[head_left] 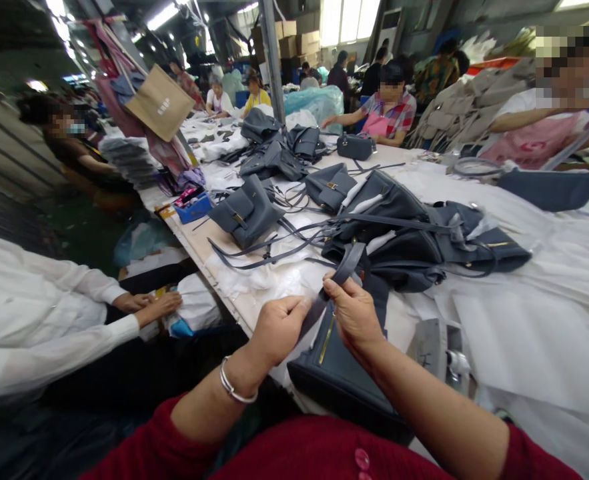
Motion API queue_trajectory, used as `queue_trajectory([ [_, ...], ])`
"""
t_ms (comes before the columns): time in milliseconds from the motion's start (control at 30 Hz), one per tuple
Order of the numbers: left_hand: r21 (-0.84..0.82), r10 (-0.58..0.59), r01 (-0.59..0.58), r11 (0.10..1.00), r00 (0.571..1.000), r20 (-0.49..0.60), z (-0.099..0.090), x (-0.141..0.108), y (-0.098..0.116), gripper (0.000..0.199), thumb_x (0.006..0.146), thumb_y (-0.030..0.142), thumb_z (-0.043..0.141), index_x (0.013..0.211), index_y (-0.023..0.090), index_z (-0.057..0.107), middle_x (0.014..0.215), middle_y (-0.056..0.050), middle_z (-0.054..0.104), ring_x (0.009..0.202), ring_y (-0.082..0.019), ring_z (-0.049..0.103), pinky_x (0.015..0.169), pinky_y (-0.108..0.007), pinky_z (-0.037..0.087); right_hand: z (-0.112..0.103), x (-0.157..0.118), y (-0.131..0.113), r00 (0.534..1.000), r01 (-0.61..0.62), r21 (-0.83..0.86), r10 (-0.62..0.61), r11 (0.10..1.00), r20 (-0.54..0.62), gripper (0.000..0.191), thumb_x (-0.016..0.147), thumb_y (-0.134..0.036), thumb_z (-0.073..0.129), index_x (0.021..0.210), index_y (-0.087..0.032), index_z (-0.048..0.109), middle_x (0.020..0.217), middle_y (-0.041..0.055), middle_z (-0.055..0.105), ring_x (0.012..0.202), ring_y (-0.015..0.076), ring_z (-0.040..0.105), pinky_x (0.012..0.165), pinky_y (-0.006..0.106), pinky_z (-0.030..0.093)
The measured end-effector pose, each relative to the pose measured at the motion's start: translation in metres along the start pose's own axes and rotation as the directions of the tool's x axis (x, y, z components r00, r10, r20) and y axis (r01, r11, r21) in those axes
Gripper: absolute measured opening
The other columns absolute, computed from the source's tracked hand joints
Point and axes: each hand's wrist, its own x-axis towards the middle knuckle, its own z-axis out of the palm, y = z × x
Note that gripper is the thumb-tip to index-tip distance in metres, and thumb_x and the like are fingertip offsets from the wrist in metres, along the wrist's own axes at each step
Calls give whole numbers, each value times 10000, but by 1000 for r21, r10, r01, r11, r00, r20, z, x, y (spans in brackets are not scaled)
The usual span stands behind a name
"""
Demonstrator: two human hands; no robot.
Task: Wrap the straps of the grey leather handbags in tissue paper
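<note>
Both hands are closed on one dark strap (315, 313), the left hand (279, 327) in a near fist, the right hand (357, 313) in a thumb-and-finger pinch. That strap is over the zipped bag (337, 377), near its gold zip (327, 341); whether it is joined to that bag I cannot tell. To handle it well, I would lay the strap flat, free of twists, pull with light, even tension, and hold the metal bangle (228, 387) clear of the zipped bag so nothing gets scratched. Heaped dark bags (399, 233) lie beyond the zipped bag, and what looks like a grey tape dispenser (429, 343) stands to its right. Between the hands only a short run of strap shows; no gap is visible in either grip, though the left fingers hide whatever they enclose
</note>
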Motion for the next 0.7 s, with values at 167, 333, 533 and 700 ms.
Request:
queue_trajectory([
  [167,50,24,-20,999,997,-74,-41,-3,9,370,905,404,523,748,144,734,669,2,635,627,-136,524,560,-228,389,46,-15,-2,990,32,-3,-31,999,135,155,756,-336,757,875,-237,763,920,-8,695,941,191,589,935,329,394],
  [333,53,-40,45,998,995,-90,-50,-37,-18,327,912,351,506,775,153,725,687,-6,648,643,-140,534,587,-226,400,49,-50,23,908,-298,6,281,955,310,287,703,-378,810,939,-221,765,935,28,738,926,218,630,906,361,448],
  [533,94,-106,117,989,987,-118,-36,-80,-53,396,930,370,490,632,145,621,593,23,530,592,-114,456,574,-229,354,36,-11,21,724,-680,252,576,688,380,407,699,-534,782,871,-169,728,892,77,757,854,235,703,804,375,534],
  [700,50,-200,208,977,971,-128,-36,-74,-59,417,915,422,484,640,145,634,593,18,531,604,-130,472,574,-233,364,47,8,24,865,-499,292,447,816,228,278,643,-339,862,813,-197,694,752,3,735,765,185,711,711,289,532],
])
